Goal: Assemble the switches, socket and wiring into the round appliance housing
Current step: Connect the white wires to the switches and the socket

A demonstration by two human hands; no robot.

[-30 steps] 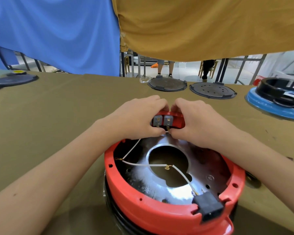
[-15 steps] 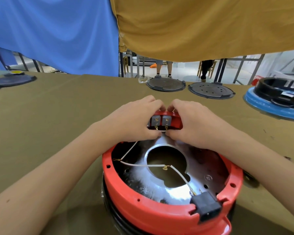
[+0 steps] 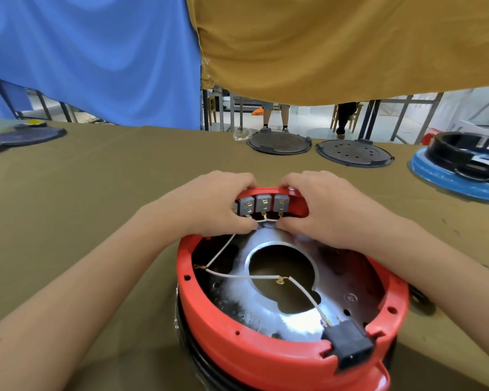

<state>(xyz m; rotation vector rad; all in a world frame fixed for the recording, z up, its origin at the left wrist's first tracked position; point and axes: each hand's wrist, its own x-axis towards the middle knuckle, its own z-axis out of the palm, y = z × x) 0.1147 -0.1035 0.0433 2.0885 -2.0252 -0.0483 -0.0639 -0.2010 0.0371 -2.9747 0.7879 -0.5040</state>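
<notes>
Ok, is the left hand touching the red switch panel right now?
Touching. The head view shows the left hand curled round the left end of the red switch panel, fingers over its top edge, thumb below.

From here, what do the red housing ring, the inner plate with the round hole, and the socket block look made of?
Red round housing ring: looks like moulded plastic, smooth and semi-glossy, with even colour.
Silvery inner plate with the round hole: likely bare metal, given its bright mirror-like glare.
Black socket block: probably matte plastic.

Bare forearms and hands, no sleeves visible
</notes>
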